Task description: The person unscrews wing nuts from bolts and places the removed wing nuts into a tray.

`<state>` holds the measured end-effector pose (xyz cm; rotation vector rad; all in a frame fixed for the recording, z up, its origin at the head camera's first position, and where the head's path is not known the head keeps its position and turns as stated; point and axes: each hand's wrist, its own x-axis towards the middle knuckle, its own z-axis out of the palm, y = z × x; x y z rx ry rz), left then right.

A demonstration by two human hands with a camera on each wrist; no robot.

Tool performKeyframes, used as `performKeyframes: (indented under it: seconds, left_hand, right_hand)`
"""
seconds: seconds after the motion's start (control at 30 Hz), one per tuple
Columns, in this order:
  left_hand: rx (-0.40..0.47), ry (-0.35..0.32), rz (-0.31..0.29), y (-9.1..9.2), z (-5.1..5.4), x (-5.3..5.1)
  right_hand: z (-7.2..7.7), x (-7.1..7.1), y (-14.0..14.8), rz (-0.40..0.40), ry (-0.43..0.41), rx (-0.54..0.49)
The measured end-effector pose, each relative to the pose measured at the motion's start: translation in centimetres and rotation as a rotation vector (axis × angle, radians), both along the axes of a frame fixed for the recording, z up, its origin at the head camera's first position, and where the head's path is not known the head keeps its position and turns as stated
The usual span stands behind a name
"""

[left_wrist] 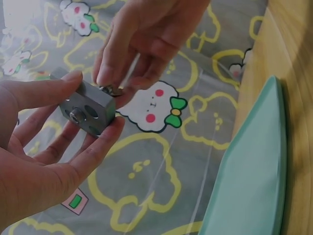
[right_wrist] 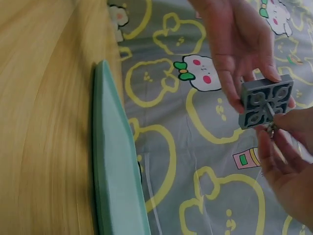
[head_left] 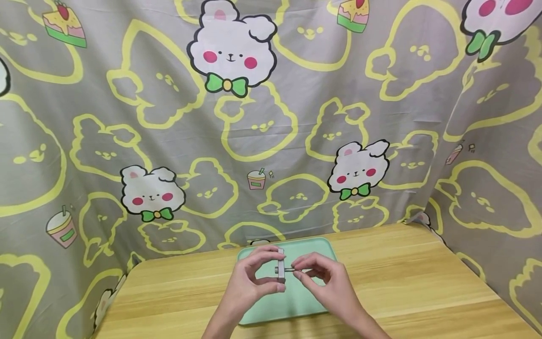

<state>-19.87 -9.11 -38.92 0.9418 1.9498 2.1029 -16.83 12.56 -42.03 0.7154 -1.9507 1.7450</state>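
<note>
My left hand holds a square grey block by its edges, thumb on one side and fingers on the opposite one. The left wrist view shows round holes in one face and a bolt head at its centre. On the ribbed other face, the bolt's threaded shank sticks out. My right hand pinches a small shiny metal piece, seemingly a nut, at the shank's free end. Fingertips partly cover this piece, so its exact shape is unclear.
A pale green tray lies on the wood-grain table beneath both hands. Behind and at the sides hangs a grey curtain printed with white bunnies and yellow outlines.
</note>
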Motion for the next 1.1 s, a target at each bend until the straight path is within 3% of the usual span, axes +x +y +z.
performKeyframes:
  seconds: [0.13,0.27,0.4,0.53,0.63,0.7,0.77,0.93,1.03,1.1]
  left_hand:
    - [0.028,-0.003,-0.007,-0.2,0.1,0.1]
    - [0.046,-0.021,-0.017,-0.3,0.2,0.1]
    - [0.048,-0.042,-0.017,-0.4,0.4,0.2]
    - [0.039,-0.031,-0.01,-0.4,0.4,0.2]
    - [0.032,-0.015,0.001,-0.4,0.4,0.1]
    - [0.026,-0.01,0.008,-0.4,0.4,0.1]
    - [0.019,-0.004,0.011,-0.3,0.4,0.0]
    - [-0.007,0.007,0.021,-0.1,0.4,0.0]
    - [-0.021,0.007,0.027,0.0,0.4,0.1]
    - [-0.03,0.007,0.029,0.1,0.4,0.1]
  right_hand:
    - [-0.4,-0.6,-0.2,-0.066,0.34,0.093]
    - [-0.4,-1.2,-0.3,-0.106,0.6,0.141]
    - [0.1,-1.2,-0.5,-0.102,0.728,0.153]
    - [0.2,-1.1,-0.6,-0.102,0.741,0.167]
    - [-0.2,-1.2,-0.4,-0.11,0.657,0.168]
    - [-0.3,-1.0,-0.3,-0.108,0.546,0.149]
    - [-0.3,-0.7,-0.2,-0.079,0.382,0.095]
    - [0.1,-0.2,0.0,-0.007,-0.118,-0.096]
    - [0.4,-0.2,0.3,0.032,-0.365,-0.181]
    - [0.5,-0.4,0.4,0.078,-0.483,-0.213]
